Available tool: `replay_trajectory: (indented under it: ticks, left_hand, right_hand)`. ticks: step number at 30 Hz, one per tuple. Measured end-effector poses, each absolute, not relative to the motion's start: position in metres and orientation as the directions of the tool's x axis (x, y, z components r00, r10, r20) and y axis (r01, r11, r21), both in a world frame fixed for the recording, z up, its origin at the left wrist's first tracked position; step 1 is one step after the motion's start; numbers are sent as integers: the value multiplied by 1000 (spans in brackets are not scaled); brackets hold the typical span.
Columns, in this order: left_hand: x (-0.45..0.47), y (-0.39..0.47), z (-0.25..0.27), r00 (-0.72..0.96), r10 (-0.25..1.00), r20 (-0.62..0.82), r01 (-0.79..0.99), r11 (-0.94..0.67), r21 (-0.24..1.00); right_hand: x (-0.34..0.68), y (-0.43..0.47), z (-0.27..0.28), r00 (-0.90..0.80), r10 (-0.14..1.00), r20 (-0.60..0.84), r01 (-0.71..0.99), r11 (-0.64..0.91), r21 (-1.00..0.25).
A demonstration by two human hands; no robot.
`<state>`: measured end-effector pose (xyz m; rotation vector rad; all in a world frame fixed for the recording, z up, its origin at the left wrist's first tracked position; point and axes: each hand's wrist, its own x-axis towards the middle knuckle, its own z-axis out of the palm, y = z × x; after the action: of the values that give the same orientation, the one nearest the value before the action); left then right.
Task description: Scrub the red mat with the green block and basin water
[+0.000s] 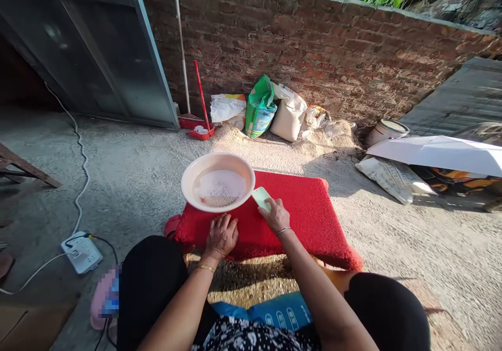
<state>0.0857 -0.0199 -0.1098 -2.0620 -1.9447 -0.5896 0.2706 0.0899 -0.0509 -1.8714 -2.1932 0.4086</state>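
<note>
A red fluffy cloth (301, 204) covers a low bench or table in front of my knees. My right hand (275, 216) grips a pale green, flat-backed brush (259, 197) over the cloth, just right of the basin; its underside is hidden. My left hand (223, 233) lies on the cloth's near left part, fingers slightly spread and holding nothing. Just beyond those fingertips, a pale pink basin (187, 186) stands on the cloth's far left corner. Cloudy water (221, 184) with foam partly fills it.
A white power strip (81, 252) and its cables lie on the floor at left. Blue plastic (280, 312) lies between my legs. Sacks (290, 114) and a red dustpan (201, 132) stand along the brick wall (306, 42). A bucket (386, 130) stands at right.
</note>
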Motion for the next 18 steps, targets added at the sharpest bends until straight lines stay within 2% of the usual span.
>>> replay_trajectory:
  ticks: [2, 4, 9, 12, 14, 16, 18]
  left_hand:
    - [86, -20, -111, 25, 892, 452, 991, -81, 104]
    - [86, -19, -112, 19, 889, 458, 990, -79, 113]
    - [87, -19, -113, 17, 886, 464, 990, -79, 116]
    - [87, -19, -114, 7, 880, 475, 989, -76, 127]
    - [86, -19, -114, 5, 877, 480, 988, -78, 133]
    - [86, -19, -115, 5, 877, 480, 987, -81, 138]
    - [86, -19, -115, 2, 877, 480, 987, -78, 140]
  right_hand:
    - [272, 96, -56, -200, 980, -22, 924, 181, -338]
    - [293, 101, -58, -144, 989, -45, 936, 121, -331]
    - [409, 108, -54, 225, 971, -76, 922, -237, -307]
    - [485, 100, -48, 459, 883, -104, 843, -469, -264]
    - [518, 91, -46, 568, 818, -93, 781, -571, -254]
    - [527, 85, -45, 601, 798, -47, 755, -586, -294]
    - [511, 83, -47, 555, 832, 2, 780, -520, -348]
